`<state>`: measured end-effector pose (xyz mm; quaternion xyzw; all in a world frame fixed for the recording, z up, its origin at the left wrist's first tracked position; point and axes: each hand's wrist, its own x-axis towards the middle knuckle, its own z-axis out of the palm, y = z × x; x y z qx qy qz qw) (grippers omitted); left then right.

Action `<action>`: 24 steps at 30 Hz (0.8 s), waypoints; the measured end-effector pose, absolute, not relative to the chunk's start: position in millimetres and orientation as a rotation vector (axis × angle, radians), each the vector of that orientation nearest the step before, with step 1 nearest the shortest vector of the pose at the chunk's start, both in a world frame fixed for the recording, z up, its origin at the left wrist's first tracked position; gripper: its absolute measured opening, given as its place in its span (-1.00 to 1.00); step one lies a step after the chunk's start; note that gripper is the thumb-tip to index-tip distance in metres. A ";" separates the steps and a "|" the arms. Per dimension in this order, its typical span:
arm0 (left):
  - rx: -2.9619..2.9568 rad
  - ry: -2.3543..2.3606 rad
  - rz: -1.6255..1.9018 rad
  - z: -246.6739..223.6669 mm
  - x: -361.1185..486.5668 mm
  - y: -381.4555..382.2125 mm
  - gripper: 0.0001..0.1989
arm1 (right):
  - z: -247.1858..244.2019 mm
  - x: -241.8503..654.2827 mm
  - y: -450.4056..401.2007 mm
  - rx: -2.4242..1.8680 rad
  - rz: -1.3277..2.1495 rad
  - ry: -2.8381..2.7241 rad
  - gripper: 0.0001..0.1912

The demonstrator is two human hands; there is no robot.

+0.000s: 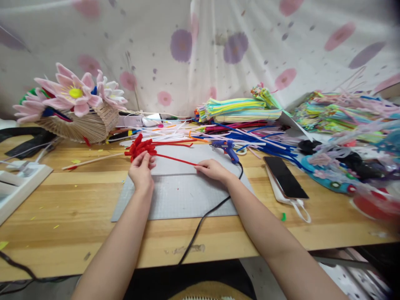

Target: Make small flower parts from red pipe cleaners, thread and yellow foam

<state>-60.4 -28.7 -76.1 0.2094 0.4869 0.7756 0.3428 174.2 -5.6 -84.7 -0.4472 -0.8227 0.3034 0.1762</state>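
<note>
Head view: we find the left hand (142, 170) pinched closed on the underside of a red fuzzy bunch (140, 146), at the far-left edge of the grey mat (190, 198). The right hand (212, 170) pinches the end of a red fuzzy stem (175, 158), nearly straight between both hands. We judge both light, soft, bendable and crushable, best held by base and tip.

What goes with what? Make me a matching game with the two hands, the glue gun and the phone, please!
Column one:
1. Left hand
2. Right hand
3. Glue gun
4. Phone

Column two:
A. Dark screen facing up
B. Pinching a red strip that stretches toward the other hand
C. Blue, with a black cord
D. Holding the red bunch

Right pairs: 1-D, 2-B, 3-C, 4-A
</note>
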 end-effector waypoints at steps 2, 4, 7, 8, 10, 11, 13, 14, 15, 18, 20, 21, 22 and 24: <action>0.631 1.283 2.118 -73.0 -59.0 -27.6 -0.78 | -79.5 177.3 -7.5 -1.214 1.259 -2.323 -0.54; 0.642 1.263 2.161 -68.5 -55.9 -26.5 -0.81 | -74.5 177.6 -10.2 -1.118 1.635 -2.264 -0.52; 0.528 1.109 2.069 -59.0 -49.0 -23.7 -0.88 | -72.4 171.5 -15.0 -1.000 2.048 -2.141 -0.53; 0.464 1.034 2.019 -54.8 -46.6 -22.2 -0.90 | -73.3 168.1 -16.4 -0.982 2.141 -2.109 -0.53; 0.306 0.899 1.945 -44.8 -42.5 -18.2 -0.92 | -76.4 161.3 -18.6 -0.956 2.271 -2.059 -0.52; 0.224 0.854 1.929 -39.3 -40.9 -15.9 -0.90 | -77.9 158.5 -19.4 -0.948 2.305 -2.043 -0.51; 0.119 0.812 1.911 -28.1 -38.2 -11.1 -0.87 | -79.5 155.2 -20.2 -0.926 2.326 -2.042 -0.50; 0.097 0.815 1.894 -23.2 -36.9 -9.0 -0.86 | -79.4 154.8 -20.3 -0.909 2.322 -2.047 -0.49; 0.105 0.827 1.872 -18.9 -35.5 -7.3 -0.86 | -78.8 155.1 -20.1 -0.882 2.311 -2.043 -0.48; 0.331 0.940 1.779 -11.0 -29.9 -5.7 -0.89 | -76.9 157.9 -17.4 -0.775 2.186 -1.886 -0.44; 0.653 1.080 1.658 -8.9 -24.8 -7.7 -0.88 | -77.9 159.0 -13.4 -0.803 1.975 -1.651 -0.50; 0.824 1.158 1.552 -8.4 -21.7 -9.4 -0.84 | -79.1 158.8 -11.1 -0.839 1.857 -1.513 -0.56; 0.975 1.229 1.424 -8.2 -18.5 -11.2 -0.80 | -80.6 158.1 -8.9 -0.872 1.755 -1.381 -0.62; 1.166 1.335 1.157 -8.3 -11.8 -13.9 -0.73 | -82.9 154.9 -6.2 -0.897 1.645 -1.193 -0.68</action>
